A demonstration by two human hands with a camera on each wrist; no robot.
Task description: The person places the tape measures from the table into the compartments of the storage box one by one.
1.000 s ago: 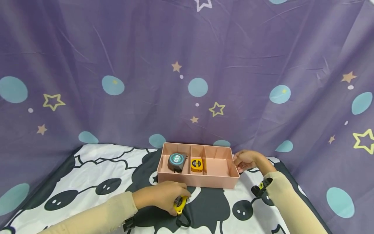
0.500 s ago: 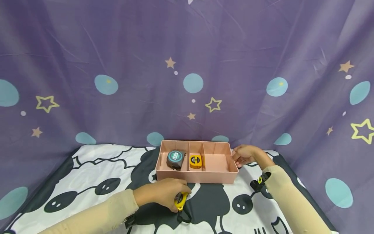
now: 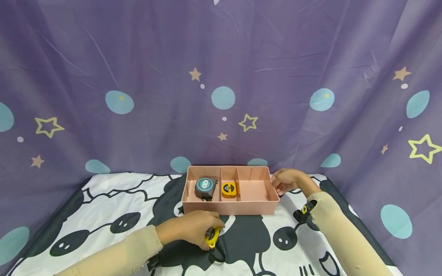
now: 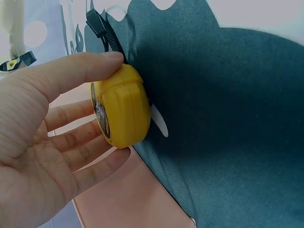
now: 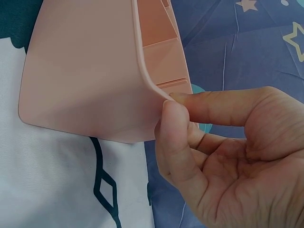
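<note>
My left hand grips a yellow tape measure between thumb and fingers, in front of the pink box. A black wrist strap trails from the tape measure onto the cloth. My right hand pinches the rim at the right end of the pink divided box, thumb inside and fingers outside. Inside the box's left compartment lies a dark grey tape measure with a teal label. A smaller yellow-orange tape measure sits in the narrow middle compartment. The right compartment shows its bare floor.
A white and black cartoon-print cloth covers the surface under the box. Right behind the box hangs a purple curtain with stars and blue spots. Each wrist wears a black strap with a small camera mount.
The head view has shifted slightly, so the scene slides a little left and up. Both hands keep their holds, on the tape measure and on the box rim.
</note>
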